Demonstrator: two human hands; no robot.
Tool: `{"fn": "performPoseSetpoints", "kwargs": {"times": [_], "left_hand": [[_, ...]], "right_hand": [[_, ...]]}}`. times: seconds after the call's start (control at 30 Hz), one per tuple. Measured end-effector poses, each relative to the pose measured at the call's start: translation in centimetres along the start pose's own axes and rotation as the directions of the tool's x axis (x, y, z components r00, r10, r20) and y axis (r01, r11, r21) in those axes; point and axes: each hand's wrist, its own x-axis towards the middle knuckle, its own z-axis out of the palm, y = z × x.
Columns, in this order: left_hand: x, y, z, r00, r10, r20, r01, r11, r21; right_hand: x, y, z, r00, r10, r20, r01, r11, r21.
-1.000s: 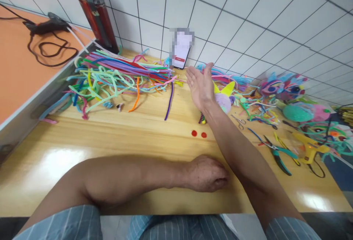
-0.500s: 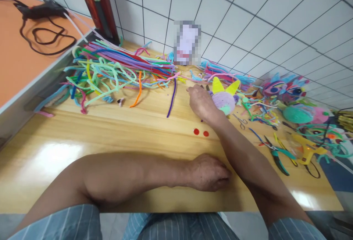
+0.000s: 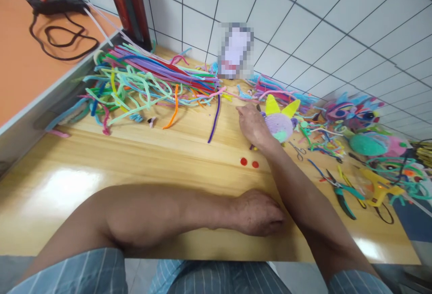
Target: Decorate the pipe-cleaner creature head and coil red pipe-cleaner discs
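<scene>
My left hand (image 3: 259,213) rests as a closed fist on the wooden table near its front edge. Whatever its curled fingers might hold is hidden. Farther back, my right hand (image 3: 253,123) is bent down at the table with its fingers drawn together, and I cannot make out anything in them. Right beside it lies a round lilac pipe-cleaner piece (image 3: 278,124) with yellow pointed shapes (image 3: 290,107) on top and a mint patch below. Two red discs (image 3: 243,161) lie in front of the right hand. A dark purple pipe cleaner (image 3: 214,118) lies to its left.
Bundled pipe cleaners (image 3: 162,71) and loose ones cover the back left. A phone (image 3: 235,51) leans on the tiled wall near a red flask (image 3: 130,10). Scissors (image 3: 298,151), teal-handled pliers (image 3: 342,192), a yellow glue gun (image 3: 380,186) and finished pipe-cleaner figures (image 3: 367,143) are at the right.
The view has shifted slightly, so most things sit a little farther right. Both hands keep nearly the same place and pose on the table.
</scene>
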Motion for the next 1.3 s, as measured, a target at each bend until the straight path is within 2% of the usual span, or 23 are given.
{"fn": "performPoseSetpoints", "kwargs": {"times": [0.1,0.33,0.5,0.67,0.83,0.9,1.0,1.1,1.3], "left_hand": [[0.0,0.1,-0.4,0.999,-0.011,0.048,0.011,1.0,0.007],[0.0,0.1,-0.5,0.998,-0.01,0.063,0.011,1.0,-0.01],[0.1,0.1,-0.4,0.999,0.004,0.047,-0.004,1.0,0.007],[0.0,0.0,-0.1,0.999,0.013,0.029,-0.013,1.0,0.009],[-0.1,-0.2,0.5,1.0,0.018,-0.022,-0.018,1.0,-0.013],[-0.1,-0.3,0.5,1.0,0.011,-0.022,-0.011,1.0,-0.004],[-0.1,-0.2,0.4,1.0,0.017,-0.003,-0.017,1.0,0.017],[-0.1,-0.2,0.2,0.999,0.03,0.017,-0.031,0.999,0.04],[-0.3,-0.2,0.2,0.999,0.034,-0.014,-0.033,0.997,0.07]], "right_hand": [[0.5,0.3,0.8,0.997,-0.034,-0.067,0.036,0.999,0.027],[1.9,-1.0,1.9,0.999,0.039,-0.015,-0.039,0.999,-0.021],[2.3,-1.6,0.8,0.999,0.023,0.045,-0.019,0.996,-0.083],[1.3,-2.1,-0.8,0.995,0.101,-0.001,-0.1,0.992,-0.071],[-0.3,-3.9,-1.3,0.979,0.149,0.142,-0.129,0.982,-0.138],[-0.6,-4.7,-1.5,0.974,0.156,0.162,-0.126,0.975,-0.181],[-0.9,-5.5,-2.1,0.99,0.114,0.088,-0.097,0.98,-0.176],[-2.1,-5.5,-2.9,0.998,0.04,-0.044,-0.043,0.997,-0.069],[-6.9,-3.1,-4.4,0.988,-0.015,-0.155,0.049,0.975,0.216]]}}
